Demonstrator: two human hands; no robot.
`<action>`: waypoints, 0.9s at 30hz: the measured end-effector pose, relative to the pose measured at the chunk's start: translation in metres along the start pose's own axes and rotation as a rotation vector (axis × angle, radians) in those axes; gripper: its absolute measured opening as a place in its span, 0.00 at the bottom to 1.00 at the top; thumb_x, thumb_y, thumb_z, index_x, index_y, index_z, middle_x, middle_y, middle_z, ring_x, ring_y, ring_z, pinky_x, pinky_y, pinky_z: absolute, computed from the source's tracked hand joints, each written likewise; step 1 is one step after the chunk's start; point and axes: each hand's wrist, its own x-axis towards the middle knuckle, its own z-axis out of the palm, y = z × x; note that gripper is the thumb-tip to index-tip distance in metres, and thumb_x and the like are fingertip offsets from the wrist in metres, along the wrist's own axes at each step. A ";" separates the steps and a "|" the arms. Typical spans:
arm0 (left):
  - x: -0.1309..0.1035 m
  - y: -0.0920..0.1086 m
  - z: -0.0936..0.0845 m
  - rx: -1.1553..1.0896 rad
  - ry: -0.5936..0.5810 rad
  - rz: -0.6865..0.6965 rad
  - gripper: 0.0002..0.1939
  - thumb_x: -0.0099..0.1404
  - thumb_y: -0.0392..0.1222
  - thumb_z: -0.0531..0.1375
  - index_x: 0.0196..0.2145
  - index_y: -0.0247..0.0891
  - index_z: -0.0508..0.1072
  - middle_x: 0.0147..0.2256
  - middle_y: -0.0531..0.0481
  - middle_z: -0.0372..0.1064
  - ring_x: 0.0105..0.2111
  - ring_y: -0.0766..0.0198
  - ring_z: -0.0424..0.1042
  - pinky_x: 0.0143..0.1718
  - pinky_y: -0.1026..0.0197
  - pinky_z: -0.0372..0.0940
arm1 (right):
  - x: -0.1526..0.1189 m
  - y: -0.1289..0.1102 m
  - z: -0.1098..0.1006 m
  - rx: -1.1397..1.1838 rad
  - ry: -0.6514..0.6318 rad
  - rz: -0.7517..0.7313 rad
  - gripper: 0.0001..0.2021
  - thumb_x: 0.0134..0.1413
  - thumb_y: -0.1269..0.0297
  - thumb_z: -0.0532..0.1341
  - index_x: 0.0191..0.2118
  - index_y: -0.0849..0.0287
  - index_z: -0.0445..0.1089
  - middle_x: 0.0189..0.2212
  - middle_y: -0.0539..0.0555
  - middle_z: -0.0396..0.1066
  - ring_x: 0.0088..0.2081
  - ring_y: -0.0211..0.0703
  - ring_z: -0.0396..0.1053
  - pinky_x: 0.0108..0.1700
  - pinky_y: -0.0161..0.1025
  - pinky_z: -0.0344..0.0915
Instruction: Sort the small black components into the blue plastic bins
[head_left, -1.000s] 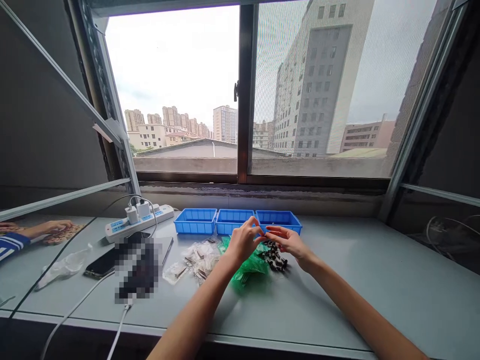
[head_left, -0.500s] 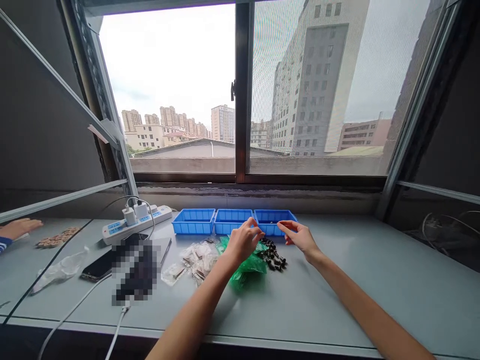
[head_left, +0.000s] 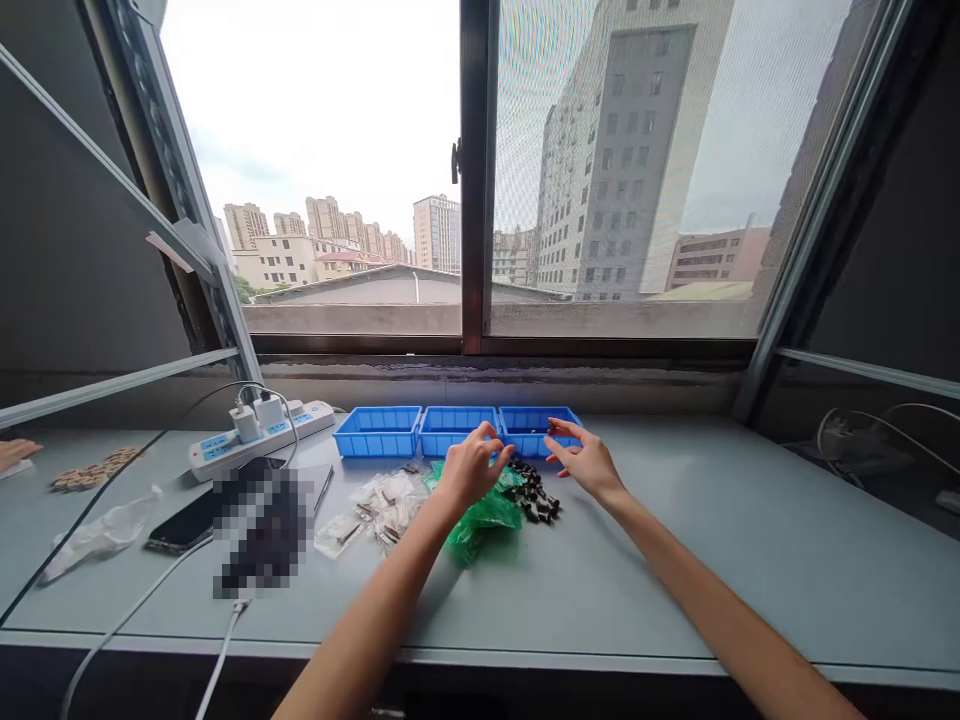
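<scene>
Hands over a grey tabletop [head_left: 637, 600], as I view them from the head camera. The left hand [head_left: 472, 465] hangs above the crumpled green bag [head_left: 484, 520], fingers curled, thumb and forefinger drawn toward each other; I cannot tell whether anything is pinched there. The right hand [head_left: 589, 460], its fingers partly spread, reaches to the near side of the right blue tray [head_left: 525, 445]. A small dark spot shows at its fingertips, too small for me to say whether it is a held part.

Black parts [head_left: 538, 502] lie in a loose heap just to the right of the green bag, below and between the two hands. To the left of the bag I note clear packets [head_left: 388, 505] with slender pieces inside. The left blue tray [head_left: 376, 445] and the middle blue tray [head_left: 442, 445] complete a row of three behind these materials. Farther left I make out a white power strip [head_left: 262, 440] and, at the edge, a co-worker's hand [head_left: 16, 453] near some brown pieces [head_left: 94, 470].
</scene>
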 end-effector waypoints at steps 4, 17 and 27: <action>0.001 0.000 0.000 0.010 -0.006 -0.012 0.17 0.68 0.46 0.48 0.32 0.40 0.75 0.42 0.50 0.66 0.32 0.68 0.69 0.27 0.67 0.60 | 0.000 0.000 0.000 -0.038 -0.054 -0.020 0.26 0.47 0.61 0.60 0.54 0.60 0.64 0.50 0.60 0.67 0.27 0.40 0.74 0.17 0.30 0.69; 0.003 0.003 -0.003 0.001 -0.007 -0.018 0.16 0.68 0.49 0.47 0.40 0.43 0.72 0.43 0.52 0.66 0.32 0.66 0.71 0.27 0.67 0.59 | -0.004 -0.011 -0.017 -0.498 -0.144 -0.201 0.08 0.47 0.60 0.59 0.32 0.53 0.75 0.26 0.48 0.75 0.20 0.36 0.68 0.27 0.36 0.65; 0.003 0.005 -0.002 0.021 -0.006 0.011 0.19 0.69 0.49 0.45 0.37 0.40 0.73 0.43 0.51 0.65 0.33 0.67 0.70 0.30 0.67 0.61 | -0.010 -0.014 -0.018 -0.704 -0.380 -0.261 0.12 0.49 0.63 0.56 0.37 0.50 0.75 0.22 0.46 0.74 0.22 0.37 0.68 0.29 0.35 0.59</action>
